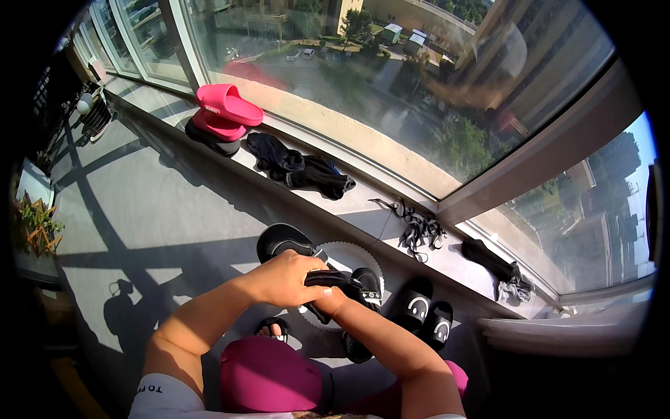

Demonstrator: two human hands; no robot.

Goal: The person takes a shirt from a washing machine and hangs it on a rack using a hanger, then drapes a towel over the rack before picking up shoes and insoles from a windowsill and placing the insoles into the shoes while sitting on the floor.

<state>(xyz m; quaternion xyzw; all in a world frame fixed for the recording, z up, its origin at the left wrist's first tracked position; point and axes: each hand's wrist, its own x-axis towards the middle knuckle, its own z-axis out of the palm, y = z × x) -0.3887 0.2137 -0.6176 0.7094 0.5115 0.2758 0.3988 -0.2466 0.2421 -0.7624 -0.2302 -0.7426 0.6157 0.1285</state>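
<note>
i find left hand [289, 278], fingers pinching a black item [331, 278]; right hand [330, 300], fingers hidden, cannot tell. i advise steady two-handed support, clear of the shoe [367, 280] at three o'clock.

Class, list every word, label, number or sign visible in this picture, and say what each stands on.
White sleeve: dark printed letters, partly lost in the folds; wording left uncopied.
Upper pink slide: a small mark on its side, too small to read.
Black footwear: pale marks on its band, too small to make out.
Black slides: white smiling-face drawings, no words.
</note>
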